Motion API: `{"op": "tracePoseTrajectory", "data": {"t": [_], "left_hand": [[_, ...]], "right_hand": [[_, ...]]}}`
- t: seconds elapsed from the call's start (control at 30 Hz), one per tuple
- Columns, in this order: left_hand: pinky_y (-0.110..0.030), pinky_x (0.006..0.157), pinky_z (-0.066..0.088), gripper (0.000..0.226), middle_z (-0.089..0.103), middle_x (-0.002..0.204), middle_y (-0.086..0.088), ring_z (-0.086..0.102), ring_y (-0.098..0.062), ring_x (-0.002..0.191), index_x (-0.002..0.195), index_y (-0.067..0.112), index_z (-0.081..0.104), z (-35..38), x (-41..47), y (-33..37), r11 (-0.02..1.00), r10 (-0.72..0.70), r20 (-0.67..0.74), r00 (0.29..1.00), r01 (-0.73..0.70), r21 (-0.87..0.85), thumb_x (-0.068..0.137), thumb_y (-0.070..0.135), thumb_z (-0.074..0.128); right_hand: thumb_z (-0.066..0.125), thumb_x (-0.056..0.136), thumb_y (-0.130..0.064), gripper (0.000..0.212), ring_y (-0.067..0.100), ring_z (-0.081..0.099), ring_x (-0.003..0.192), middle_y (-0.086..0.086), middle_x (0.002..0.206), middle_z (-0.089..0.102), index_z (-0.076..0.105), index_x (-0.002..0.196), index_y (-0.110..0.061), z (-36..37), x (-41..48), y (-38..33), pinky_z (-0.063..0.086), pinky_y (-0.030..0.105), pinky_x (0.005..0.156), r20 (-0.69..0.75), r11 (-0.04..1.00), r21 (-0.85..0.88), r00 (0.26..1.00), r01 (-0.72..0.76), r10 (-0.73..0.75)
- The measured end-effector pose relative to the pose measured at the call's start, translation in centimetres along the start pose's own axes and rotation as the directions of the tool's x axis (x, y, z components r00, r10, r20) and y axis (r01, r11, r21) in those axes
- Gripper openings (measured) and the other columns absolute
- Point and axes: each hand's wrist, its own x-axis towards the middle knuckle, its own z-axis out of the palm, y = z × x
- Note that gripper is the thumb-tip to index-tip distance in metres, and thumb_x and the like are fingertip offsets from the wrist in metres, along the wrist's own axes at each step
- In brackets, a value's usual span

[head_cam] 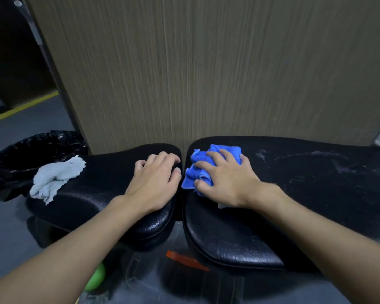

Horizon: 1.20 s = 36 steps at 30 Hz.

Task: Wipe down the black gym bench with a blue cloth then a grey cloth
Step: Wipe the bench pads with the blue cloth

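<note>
Bench (305, 194) is two pads — grey cloth (55, 178) left of the gap (182, 207), blue cloth (198, 172) just right, smears (338, 165) farther right.

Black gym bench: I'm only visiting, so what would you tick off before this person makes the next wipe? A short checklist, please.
1. Blue cloth under the right hand, on the long pad: ok.
2. Left hand resting on the seat pad beside the gap: ok.
3. White smears on the long pad, right of the cloth, wiped away: not ok.
4. Grey cloth waiting on the seat pad's left end: ok.
5. Grey cloth safe from slipping toward the lined bin beside it: cannot tell.
</note>
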Motion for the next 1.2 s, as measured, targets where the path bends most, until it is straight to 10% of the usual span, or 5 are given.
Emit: {"op": "tracePoseTrajectory", "data": {"t": [0.47, 1.2], "left_hand": [[-0.057, 0.115, 0.011, 0.035, 0.045, 0.139, 0.018, 0.026, -0.01, 0.14, 0.13, 0.035, 0.05, 0.0, -1.0, 1.8, 0.998, 0.062, 0.17, 0.984, -0.056, -0.039, 0.099, 0.04, 0.035], [-0.049, 0.117, 0.011, 0.067, 0.04, 0.142, 0.022, 0.02, -0.004, 0.142, 0.133, 0.038, 0.044, 0.3, -0.7, 1.5, 0.996, 0.084, 0.167, 0.982, -0.088, 0.021, 0.08, 0.065, 0.014]], "right_hand": [[0.006, 0.077, -0.081, 0.081, 0.021, -0.017, 0.15, -0.001, 0.165, -0.011, 0.003, 0.151, -0.048, -1.7, -11.3, -1.0, -0.004, 0.058, 0.118, 0.081, 0.999, 0.044, 0.996, 0.032, -0.035], [0.033, 0.086, -0.06, 0.054, 0.024, 0.019, 0.144, -0.006, 0.151, 0.031, 0.039, 0.138, -0.046, 0.0, 9.8, 6.6, 0.024, 0.057, 0.103, 0.036, 0.977, 0.085, 0.981, -0.194, 0.191]]}}
